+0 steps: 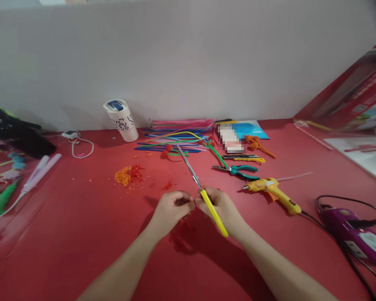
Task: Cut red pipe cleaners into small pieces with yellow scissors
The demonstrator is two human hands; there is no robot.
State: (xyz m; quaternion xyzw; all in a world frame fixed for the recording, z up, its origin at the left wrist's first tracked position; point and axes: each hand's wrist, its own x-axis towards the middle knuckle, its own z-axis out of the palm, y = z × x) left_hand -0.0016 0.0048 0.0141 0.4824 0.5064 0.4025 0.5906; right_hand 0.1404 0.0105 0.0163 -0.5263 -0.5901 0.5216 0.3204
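Right hand (228, 209) gripping yellow-handled scissors (204, 195) mid-frame, left hand (168, 209) curled alongside, can't tell what it's pinching, pliers (235, 170) and glue gun (274, 192) crowding centre-right, tumbler (121, 121) upper left, red scraps (184, 237) shadowy lower centre, power strip (352, 234) clipped lower right

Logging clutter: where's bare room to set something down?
Widest: between the hair straightener, orange clippings and left forearm. Smaller: between the glue gun, power strip and right forearm. Crowded: centre back, from pipe cleaners to needle-nose pliers.
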